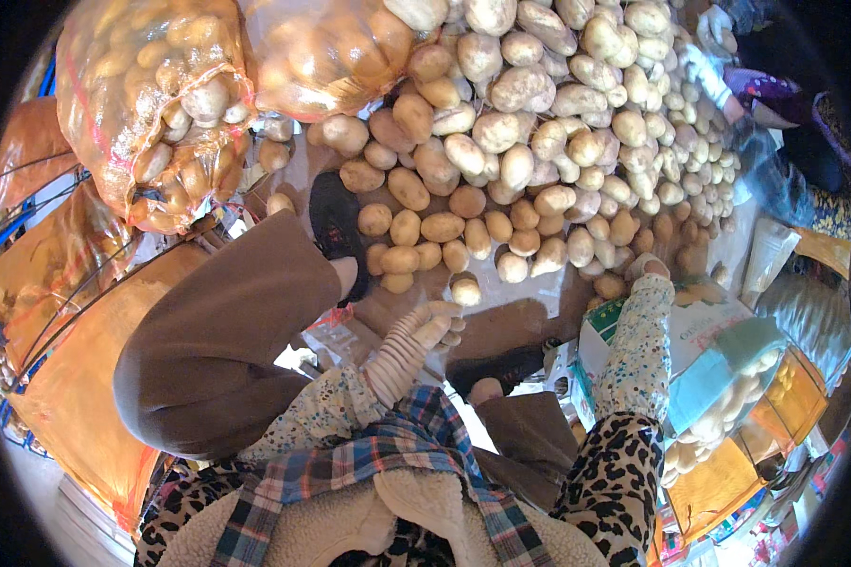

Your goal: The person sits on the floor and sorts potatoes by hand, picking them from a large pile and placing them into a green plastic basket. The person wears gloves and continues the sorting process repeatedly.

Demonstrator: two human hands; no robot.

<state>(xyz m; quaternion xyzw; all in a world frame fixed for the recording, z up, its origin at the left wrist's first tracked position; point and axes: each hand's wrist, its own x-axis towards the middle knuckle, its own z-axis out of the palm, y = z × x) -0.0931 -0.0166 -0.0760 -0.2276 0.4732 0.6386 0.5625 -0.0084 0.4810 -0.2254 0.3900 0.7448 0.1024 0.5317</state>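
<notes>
My left hand (425, 332), in a pale ribbed work glove, is held low over the floor in front of me with its fingers partly bent and apart. A single round potato (466, 291) is just beyond its fingertips; whether they touch is unclear. My right hand (649, 267), also gloved, reaches past a printed carton (709, 319) to the near right edge of the potato heap (518, 156). Its fingers are foreshortened, and any potato in its grasp is hidden. Loose potatoes of mixed sizes spread from the heap towards my shoes.
Orange mesh sacks of potatoes (149, 85) stand at the upper left, one with its mouth open. More filled orange sacks (92, 383) line the left. A clear bag of potatoes (723, 411) is at my right. Another person's sleeve (705, 71) shows beyond the heap.
</notes>
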